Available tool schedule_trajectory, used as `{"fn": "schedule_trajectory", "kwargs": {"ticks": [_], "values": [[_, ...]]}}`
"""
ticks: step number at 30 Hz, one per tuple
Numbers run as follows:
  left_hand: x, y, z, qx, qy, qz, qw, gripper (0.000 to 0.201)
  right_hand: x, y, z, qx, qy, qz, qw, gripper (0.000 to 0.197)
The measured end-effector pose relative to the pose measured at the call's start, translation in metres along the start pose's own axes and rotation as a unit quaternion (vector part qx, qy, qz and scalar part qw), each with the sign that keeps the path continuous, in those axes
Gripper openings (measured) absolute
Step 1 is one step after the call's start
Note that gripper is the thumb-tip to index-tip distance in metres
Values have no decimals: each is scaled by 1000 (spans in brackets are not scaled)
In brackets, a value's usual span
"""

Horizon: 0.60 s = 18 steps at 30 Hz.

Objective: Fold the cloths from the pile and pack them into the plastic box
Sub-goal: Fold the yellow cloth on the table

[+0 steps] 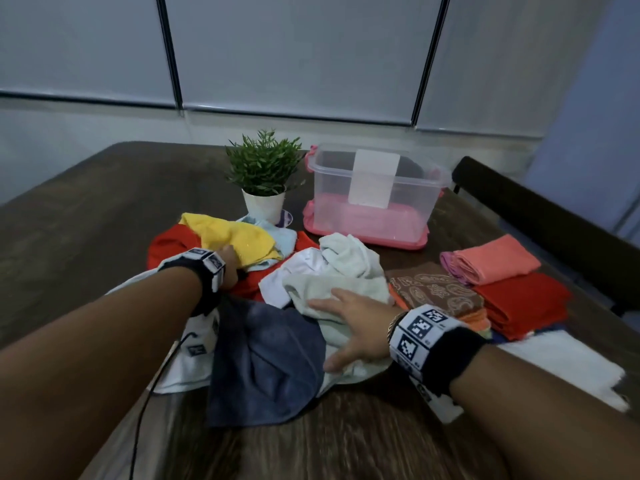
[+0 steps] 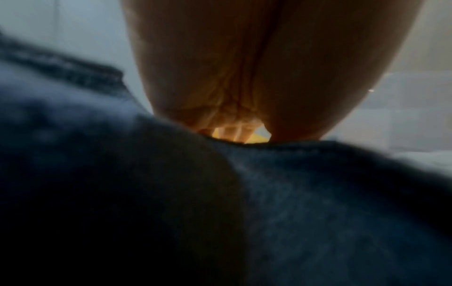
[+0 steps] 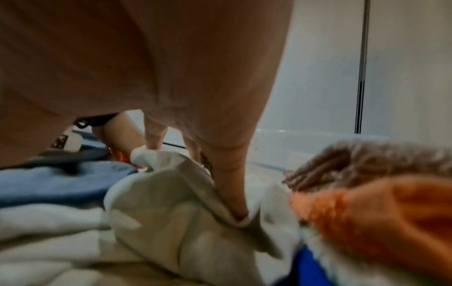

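Note:
A loose pile of cloths lies mid-table: yellow cloth, red cloth, pale grey towel and dark blue cloth nearest me. My left hand reaches over the blue cloth, and its fingers curl into the yellow cloth's near edge, mostly hidden. My right hand lies spread on the pale towel, fingers straight, thumb pressing into a fold. The clear plastic box stands behind the pile on a pink lid, nothing inside it.
A potted plant stands left of the box. Folded cloths lie at the right: salmon, red, brown patterned. A white towel lies under my right forearm. A dark chair back borders the table's right edge.

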State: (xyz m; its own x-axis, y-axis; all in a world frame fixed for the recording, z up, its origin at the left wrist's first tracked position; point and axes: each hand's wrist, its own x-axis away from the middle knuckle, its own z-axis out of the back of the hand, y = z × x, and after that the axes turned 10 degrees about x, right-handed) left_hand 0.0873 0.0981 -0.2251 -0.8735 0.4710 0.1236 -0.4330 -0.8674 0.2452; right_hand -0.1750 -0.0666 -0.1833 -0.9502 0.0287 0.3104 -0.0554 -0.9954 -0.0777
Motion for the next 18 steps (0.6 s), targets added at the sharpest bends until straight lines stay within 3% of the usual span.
{"fn": "schedule_trajectory", "kwargs": {"ticks": [6, 9, 14, 16, 18], "values": [[-18, -10, 7, -13, -11, 14, 1000, 35, -16, -1, -21, 71, -53, -16, 996, 108], [-13, -6, 22, 121, 40, 11, 992, 33, -19, -2, -19, 85, -70, -17, 994, 109], [16, 27, 64, 330, 242, -43, 911, 23, -23, -4, -19, 91, -80, -30, 992, 112], [32, 43, 86, 396, 271, -93, 872, 27, -23, -4, -21, 82, -66, -30, 994, 111], [49, 58, 104, 449, 258, -150, 842, 26, -18, -3, -20, 55, -52, -20, 997, 110]]}}
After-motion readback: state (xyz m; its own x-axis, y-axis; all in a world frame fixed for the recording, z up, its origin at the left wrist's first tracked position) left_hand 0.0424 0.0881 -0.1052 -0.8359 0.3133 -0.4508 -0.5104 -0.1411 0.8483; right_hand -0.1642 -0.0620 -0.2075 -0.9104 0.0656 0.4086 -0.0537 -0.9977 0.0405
